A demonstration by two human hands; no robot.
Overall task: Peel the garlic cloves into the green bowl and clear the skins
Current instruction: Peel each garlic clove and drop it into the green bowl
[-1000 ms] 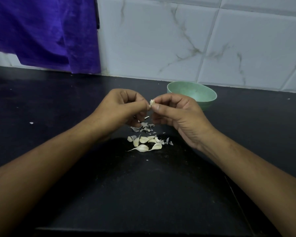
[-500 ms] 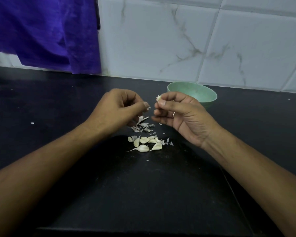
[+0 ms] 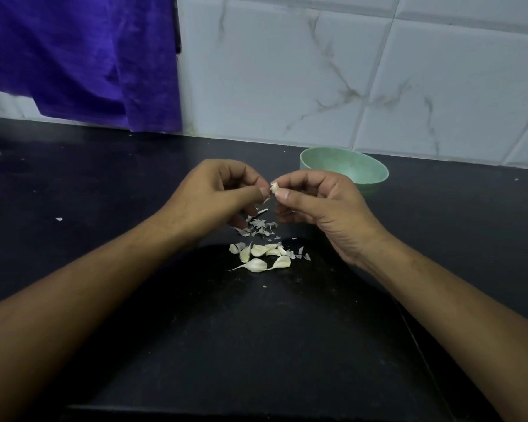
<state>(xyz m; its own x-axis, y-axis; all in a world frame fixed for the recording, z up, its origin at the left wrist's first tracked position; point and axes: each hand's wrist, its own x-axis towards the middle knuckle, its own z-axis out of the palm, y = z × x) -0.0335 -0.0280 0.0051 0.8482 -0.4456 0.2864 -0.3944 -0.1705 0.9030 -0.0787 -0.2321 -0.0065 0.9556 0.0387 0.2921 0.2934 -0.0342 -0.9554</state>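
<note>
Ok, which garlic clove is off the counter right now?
The clove pinched in the right hand, with the left hand picking at it; the other cloves lie on the black counter.

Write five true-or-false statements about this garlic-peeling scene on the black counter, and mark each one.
1. The left hand and right hand both pinch one small pale garlic clove above the black counter. True.
2. The round pale green bowl stands left of the left hand. False: it stands behind the right hand.
3. A loose cluster of whole garlic cloves lies on the counter, nearer the person than the hands. True.
4. The torn papery skins lie inside the bowl. False: they lie on the counter below the hands.
5. A purple cloth hangs at the upper left. True.
</note>
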